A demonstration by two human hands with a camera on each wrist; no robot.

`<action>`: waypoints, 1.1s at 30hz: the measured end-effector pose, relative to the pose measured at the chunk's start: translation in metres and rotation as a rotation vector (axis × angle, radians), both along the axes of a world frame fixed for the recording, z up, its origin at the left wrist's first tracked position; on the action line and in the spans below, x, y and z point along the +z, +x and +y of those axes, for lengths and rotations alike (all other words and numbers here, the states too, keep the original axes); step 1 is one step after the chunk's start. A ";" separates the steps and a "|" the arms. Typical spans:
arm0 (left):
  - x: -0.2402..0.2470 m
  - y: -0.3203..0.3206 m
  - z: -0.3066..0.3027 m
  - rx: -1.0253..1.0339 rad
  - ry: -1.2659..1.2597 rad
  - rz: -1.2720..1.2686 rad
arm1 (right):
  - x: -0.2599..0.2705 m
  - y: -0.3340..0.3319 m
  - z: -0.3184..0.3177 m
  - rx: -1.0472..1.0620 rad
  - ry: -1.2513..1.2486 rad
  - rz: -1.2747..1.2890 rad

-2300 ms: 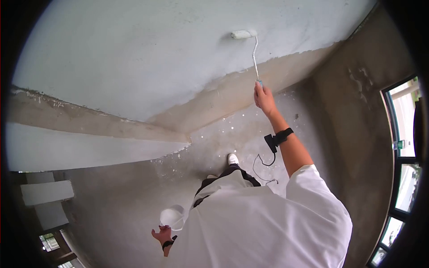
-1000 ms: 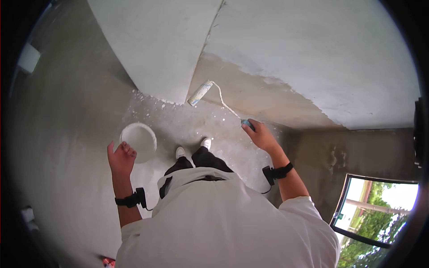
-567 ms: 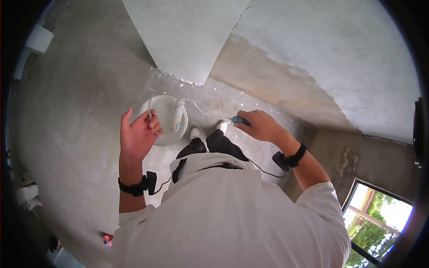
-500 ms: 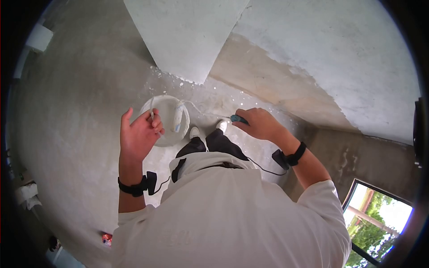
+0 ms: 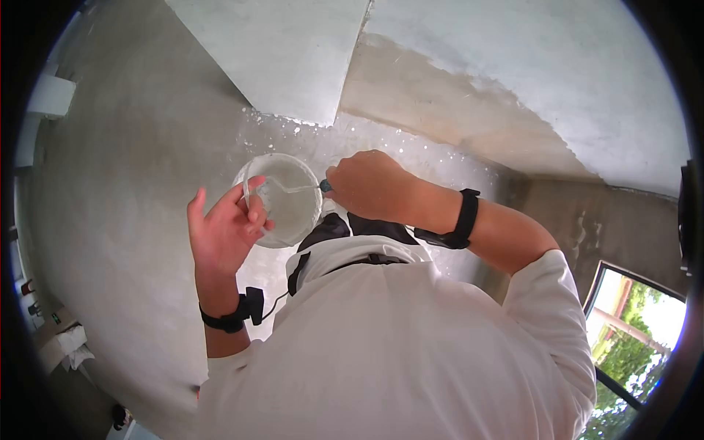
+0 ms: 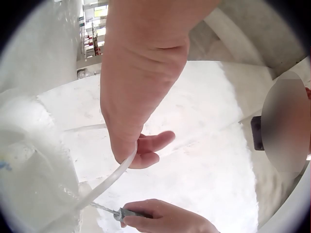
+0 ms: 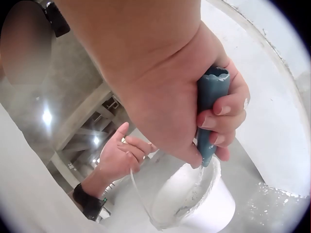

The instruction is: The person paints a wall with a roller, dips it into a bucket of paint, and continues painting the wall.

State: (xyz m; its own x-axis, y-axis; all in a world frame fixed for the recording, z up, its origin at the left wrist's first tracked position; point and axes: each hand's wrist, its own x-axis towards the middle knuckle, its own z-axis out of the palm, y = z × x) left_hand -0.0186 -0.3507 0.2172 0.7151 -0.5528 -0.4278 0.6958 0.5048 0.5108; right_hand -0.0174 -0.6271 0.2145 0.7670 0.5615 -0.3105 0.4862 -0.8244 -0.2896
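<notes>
My left hand [image 5: 227, 233] holds a white bucket [image 7: 222, 208] by its thin white handle [image 6: 108, 182]. The handle is hooked over the curled fingers, and the thumb sticks out free. With my right hand [image 5: 375, 188] I grip the blue-green handle of a paint roller [image 7: 213, 99], fingers wrapped round it. In the head view the roller's paint-coated frame reaches over the near rim into the bucket. Its sleeve lies low inside, mostly hidden by the left fingers and the whitish contents.
A white-painted wall corner [image 5: 293, 66] stands in front. To its right a wall [image 5: 411, 84] is white above and bare brownish below. Paint spots dot the grey floor [image 5: 147, 220]. A window [image 5: 634, 323] is at the right, and white blocks [image 5: 53, 95] stand far left.
The roller has come down off the wall, swung left over the bucket and gone into it. My right hand has followed to the bucket's side. The left hand has risen with the bucket.
</notes>
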 end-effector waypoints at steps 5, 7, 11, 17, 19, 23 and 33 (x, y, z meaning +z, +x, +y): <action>0.007 0.001 -0.006 0.022 0.038 0.000 | -0.009 -0.001 0.002 0.038 -0.050 -0.019; 0.008 -0.002 -0.005 0.032 0.029 -0.018 | -0.005 -0.004 0.003 0.093 -0.131 0.015; 0.007 -0.005 -0.001 0.068 0.063 -0.028 | 0.011 -0.015 0.005 0.073 -0.174 0.040; 0.007 -0.005 0.000 0.084 0.068 -0.045 | 0.050 -0.025 -0.006 0.056 -0.303 0.122; 0.008 -0.003 -0.001 0.078 0.038 -0.042 | 0.056 -0.024 -0.008 0.053 -0.311 0.125; 0.008 -0.003 -0.004 0.048 -0.016 -0.046 | 0.062 -0.022 -0.007 0.032 -0.287 0.054; 0.015 0.000 -0.015 0.033 0.034 -0.091 | 0.015 -0.023 -0.006 -0.018 -0.129 -0.018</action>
